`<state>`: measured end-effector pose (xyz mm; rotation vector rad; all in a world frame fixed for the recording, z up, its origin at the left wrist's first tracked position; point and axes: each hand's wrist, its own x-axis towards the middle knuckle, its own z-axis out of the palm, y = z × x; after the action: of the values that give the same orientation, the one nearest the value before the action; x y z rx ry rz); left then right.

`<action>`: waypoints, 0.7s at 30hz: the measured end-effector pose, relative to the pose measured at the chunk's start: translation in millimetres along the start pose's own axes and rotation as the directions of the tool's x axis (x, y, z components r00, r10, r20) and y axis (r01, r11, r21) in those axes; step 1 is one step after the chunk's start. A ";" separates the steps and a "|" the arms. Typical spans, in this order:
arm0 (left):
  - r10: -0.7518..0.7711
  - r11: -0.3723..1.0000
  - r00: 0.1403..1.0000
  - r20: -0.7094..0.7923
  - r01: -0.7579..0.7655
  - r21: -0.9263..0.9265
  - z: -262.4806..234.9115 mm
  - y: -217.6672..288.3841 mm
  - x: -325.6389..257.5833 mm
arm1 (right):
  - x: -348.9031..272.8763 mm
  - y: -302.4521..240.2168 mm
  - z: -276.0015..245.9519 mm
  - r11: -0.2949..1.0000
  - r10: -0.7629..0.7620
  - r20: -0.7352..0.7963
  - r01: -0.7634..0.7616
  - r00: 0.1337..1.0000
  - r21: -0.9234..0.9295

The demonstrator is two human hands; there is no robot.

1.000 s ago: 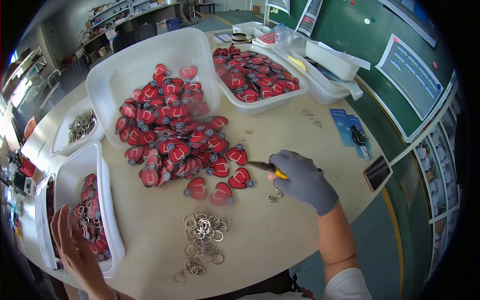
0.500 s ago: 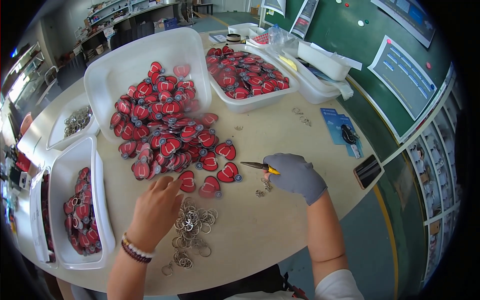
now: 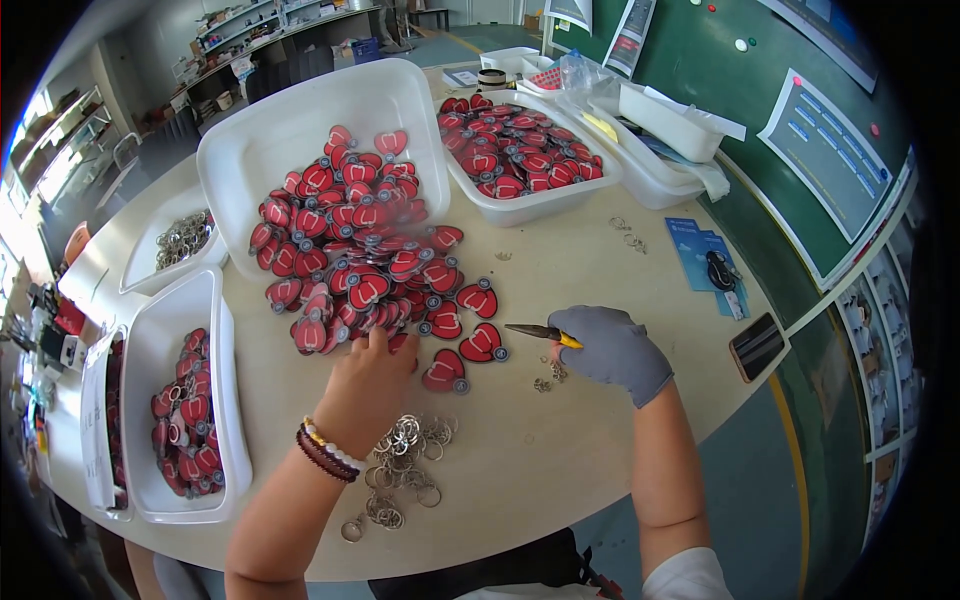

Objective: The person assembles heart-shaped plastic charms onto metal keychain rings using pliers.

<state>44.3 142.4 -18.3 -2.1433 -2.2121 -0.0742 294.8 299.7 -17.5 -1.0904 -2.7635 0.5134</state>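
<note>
My left hand [image 3: 365, 395], bare and with bead bracelets at the wrist, is at the near edge of a heap of red heart-shaped tags [image 3: 370, 290]. Its fingers are curled round one red tag [image 3: 403, 342], which they partly hide. In a grey glove, my right hand [image 3: 615, 352] is closed on pliers [image 3: 535, 331] with yellow grips, their dark jaws pointing left. Single tags, such as one red tag [image 3: 445, 372], lie between the hands. Below my left hand is a pile of metal split rings [image 3: 405, 465]. Small metal links [image 3: 550, 376] lie beside the glove.
A tipped white tub [image 3: 225, 165] spills the heap; another white tub [image 3: 530, 212] of tags stands behind. At left are a white bin [image 3: 240, 440] with ringed tags and a tray [image 3: 135, 275] of metal parts. Blue cards [image 3: 688, 245] and a phone [image 3: 757, 345] lie at right.
My left hand has moved forward and right, onto the red tag at the heap's edge. The right hand keeps its hold on the pliers. The whole view has shifted slightly.
</note>
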 end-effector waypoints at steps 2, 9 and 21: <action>0.002 0.981 0.991 0.130 -0.027 0.192 -2.1 6.1 4.6 | -0.5 3.8 3.0 0.999 -0.018 -0.026 0.019 0.999 0.041; 0.130 0.915 0.991 0.030 -0.132 0.382 11.6 -9.6 -2.6 | -5.6 -23.1 -18.6 0.819 -0.015 0.058 -0.021 0.998 0.574; 0.005 0.126 0.986 0.168 0.166 -0.978 -31.4 14.3 -58.7 | -8.3 -93.9 4.9 0.442 -0.322 0.197 -0.037 0.926 0.896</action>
<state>60.7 81.9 8.4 -2.3839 -2.6543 -2.1214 239.7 228.7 11.5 -0.4716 -2.1133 1.9971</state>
